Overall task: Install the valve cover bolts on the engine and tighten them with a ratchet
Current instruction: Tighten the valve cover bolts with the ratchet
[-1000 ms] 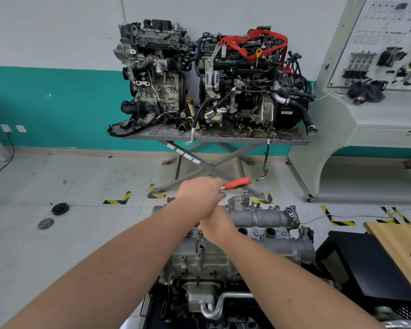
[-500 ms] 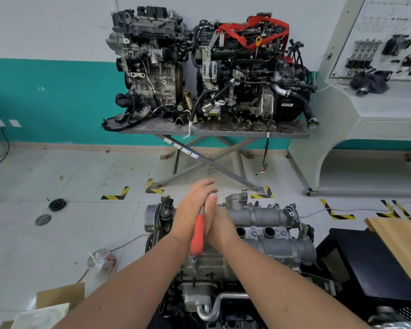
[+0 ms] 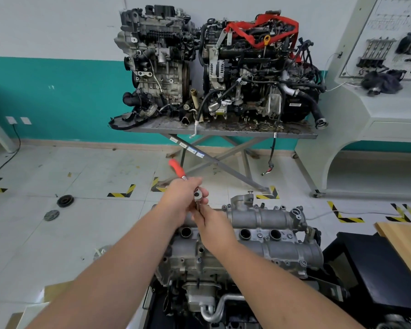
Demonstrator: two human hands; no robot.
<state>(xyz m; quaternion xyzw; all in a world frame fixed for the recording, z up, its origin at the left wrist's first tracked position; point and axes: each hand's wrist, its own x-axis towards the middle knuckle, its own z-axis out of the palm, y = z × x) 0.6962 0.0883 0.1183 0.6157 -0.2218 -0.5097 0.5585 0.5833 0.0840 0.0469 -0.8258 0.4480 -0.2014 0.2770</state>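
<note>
A grey aluminium valve cover (image 3: 266, 236) tops the engine just in front of me, with several bolts seated along its flanges. My left hand (image 3: 180, 198) grips a ratchet (image 3: 196, 194) near its head; the red handle (image 3: 176, 167) sticks up and away to the left. My right hand (image 3: 211, 224) pinches the extension shaft below the ratchet head, over the cover's far left part. The socket and the bolt under it are hidden by my hands.
Two dirty engines (image 3: 214, 67) stand on a folding metal table (image 3: 223, 131) by the teal wall. A white training bench (image 3: 370, 110) is at the right, a wooden board (image 3: 408, 248) at the near right. Round black parts (image 3: 65, 201) lie on the floor at left.
The red handle swung round: it pointed right, then down toward me, and now points up and left. Both hands stay on the ratchet over the same spot.
</note>
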